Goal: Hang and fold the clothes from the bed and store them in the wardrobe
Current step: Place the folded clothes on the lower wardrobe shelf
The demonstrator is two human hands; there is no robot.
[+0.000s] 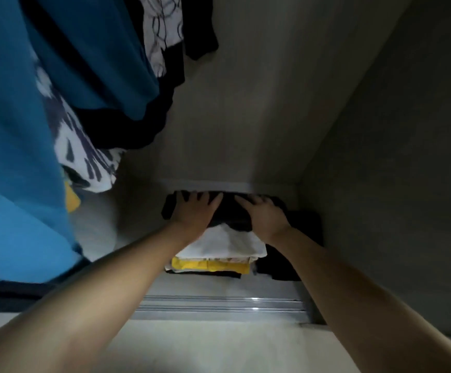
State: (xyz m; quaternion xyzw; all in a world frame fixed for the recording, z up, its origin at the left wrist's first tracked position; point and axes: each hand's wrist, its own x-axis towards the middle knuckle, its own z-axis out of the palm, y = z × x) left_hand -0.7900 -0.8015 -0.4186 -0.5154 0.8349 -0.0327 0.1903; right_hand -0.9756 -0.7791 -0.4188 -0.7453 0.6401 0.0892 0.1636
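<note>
A folded black garment (228, 211) lies on top of a stack on the wardrobe floor, against the back wall. My left hand (193, 212) and my right hand (263, 215) both press flat on it with fingers spread. Under it in the stack are a white folded piece (227, 244) and a yellow one (210, 265). A second dark pile (286, 262) sits to the right of the stack.
Hanging clothes fill the upper left: a blue garment (17, 144), a white patterned one (84, 152) and black ones (200, 30). The wardrobe's side wall (393, 130) rises on the right. A metal sliding-door track (219, 305) runs along the front edge.
</note>
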